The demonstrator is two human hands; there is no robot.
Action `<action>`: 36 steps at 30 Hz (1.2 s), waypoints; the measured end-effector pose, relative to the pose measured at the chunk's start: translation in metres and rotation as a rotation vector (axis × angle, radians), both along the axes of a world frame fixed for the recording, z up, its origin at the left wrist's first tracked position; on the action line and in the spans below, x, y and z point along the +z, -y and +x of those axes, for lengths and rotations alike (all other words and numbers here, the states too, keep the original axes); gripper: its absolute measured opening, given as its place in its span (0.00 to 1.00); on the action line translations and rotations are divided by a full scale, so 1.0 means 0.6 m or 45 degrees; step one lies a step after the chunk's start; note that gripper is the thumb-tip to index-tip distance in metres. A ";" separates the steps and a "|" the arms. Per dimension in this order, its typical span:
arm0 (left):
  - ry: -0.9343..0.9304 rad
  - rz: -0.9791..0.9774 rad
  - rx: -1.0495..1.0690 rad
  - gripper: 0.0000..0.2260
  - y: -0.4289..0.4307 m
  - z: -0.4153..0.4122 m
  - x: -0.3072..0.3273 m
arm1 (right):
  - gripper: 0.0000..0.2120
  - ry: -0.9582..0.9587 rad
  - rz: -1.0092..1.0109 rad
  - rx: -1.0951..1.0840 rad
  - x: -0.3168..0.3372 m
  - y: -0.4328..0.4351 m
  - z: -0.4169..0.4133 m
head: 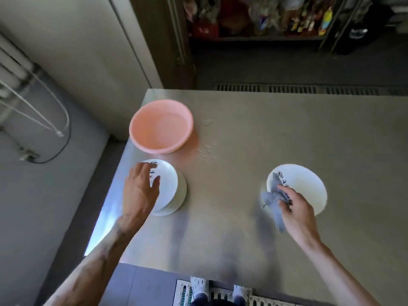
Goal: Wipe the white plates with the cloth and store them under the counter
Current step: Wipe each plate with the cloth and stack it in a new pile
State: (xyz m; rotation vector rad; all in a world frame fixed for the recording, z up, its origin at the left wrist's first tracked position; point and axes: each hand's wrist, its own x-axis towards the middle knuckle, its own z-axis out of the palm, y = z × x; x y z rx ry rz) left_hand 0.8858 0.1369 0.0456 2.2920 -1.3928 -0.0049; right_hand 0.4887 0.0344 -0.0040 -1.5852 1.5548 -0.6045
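Head view shows the right hand (298,214) with fingers curled around the cloth (274,198) at the rim of one white plate (309,184) on the counter (254,129), for wiping, while the left hand (140,191), fingers spread and empty, seems to touch the plate stack (172,192), probably to take the next.

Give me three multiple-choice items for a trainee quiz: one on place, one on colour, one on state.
1. Where does the round pink plastic basin stand on the steel counter?
A. Just beyond the stack of white plates.
B. At the far right corner.
C. At the near edge.

2. What colour is the crumpled cloth in the right hand?
A. Red.
B. Grey-blue.
C. Yellow.

3. How is the left hand?
A. Fisted.
B. Spread open on the stack.
C. Gripping the basin.

1 A: the basin sits behind the stack.
2 B: it looks grey-blue.
3 B: it lies flat on the stack.
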 end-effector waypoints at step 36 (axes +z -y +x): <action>-0.756 0.296 -0.230 0.22 -0.012 -0.047 -0.030 | 0.20 0.003 -0.073 0.078 0.038 -0.091 0.090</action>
